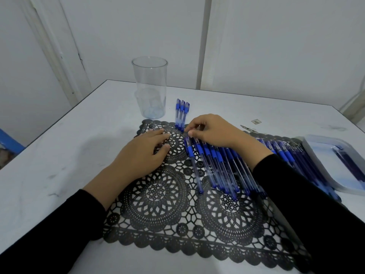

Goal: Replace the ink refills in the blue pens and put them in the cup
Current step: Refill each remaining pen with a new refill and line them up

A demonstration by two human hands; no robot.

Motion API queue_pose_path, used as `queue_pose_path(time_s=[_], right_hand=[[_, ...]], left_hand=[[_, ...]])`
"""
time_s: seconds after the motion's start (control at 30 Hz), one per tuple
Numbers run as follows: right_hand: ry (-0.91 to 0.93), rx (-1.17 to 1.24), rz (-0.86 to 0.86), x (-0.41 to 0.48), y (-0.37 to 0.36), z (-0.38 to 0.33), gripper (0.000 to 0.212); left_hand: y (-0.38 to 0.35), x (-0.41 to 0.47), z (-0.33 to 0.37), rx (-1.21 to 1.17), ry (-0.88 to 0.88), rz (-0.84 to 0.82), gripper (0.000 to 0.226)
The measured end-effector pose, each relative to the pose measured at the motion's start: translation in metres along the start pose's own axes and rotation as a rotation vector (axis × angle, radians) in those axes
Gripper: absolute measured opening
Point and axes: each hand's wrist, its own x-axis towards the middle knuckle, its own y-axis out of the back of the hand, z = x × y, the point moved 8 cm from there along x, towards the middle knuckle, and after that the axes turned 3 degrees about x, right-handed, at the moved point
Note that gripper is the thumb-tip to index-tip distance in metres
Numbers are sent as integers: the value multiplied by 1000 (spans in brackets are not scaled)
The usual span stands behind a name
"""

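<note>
A clear plastic cup (pixel 150 88) stands upright at the back of the table with nothing in it. Just to its right three capped blue pens (pixel 181 113) lie side by side. A row of several more blue pens (pixel 219 167) lies on the black lace placemat (pixel 177 210). My right hand (pixel 213 131) rests over the top ends of that row, its fingertips curled at the leftmost pens' caps; whether it grips one I cannot tell. My left hand (pixel 144 153) lies flat on the mat with fingers spread, holding nothing.
A pale blue tray (pixel 316 153) holding dark refills sits at the right edge, with more pens (pixel 286 153) beside it. A small metal tool (pixel 246 127) and a scrap (pixel 256 121) lie behind the mat. The table's left edge runs diagonally near the cup.
</note>
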Motion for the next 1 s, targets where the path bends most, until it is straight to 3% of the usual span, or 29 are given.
queue_pose_path(time_s=[0.17, 0.27, 0.53, 1.0], right_hand=[[-65, 61, 241, 11, 19, 17, 18], [-109, 44, 303, 24, 19, 24, 21], [-105, 7, 236, 53, 6, 25, 29], [-118, -34, 301, 59, 13, 32, 20]], left_hand=[[5, 22, 12, -12, -59, 46, 47], [4, 40, 15, 20, -61, 37, 48], [-14, 70, 7, 39, -71, -39, 52], [-22, 73, 2, 39, -91, -45, 52]])
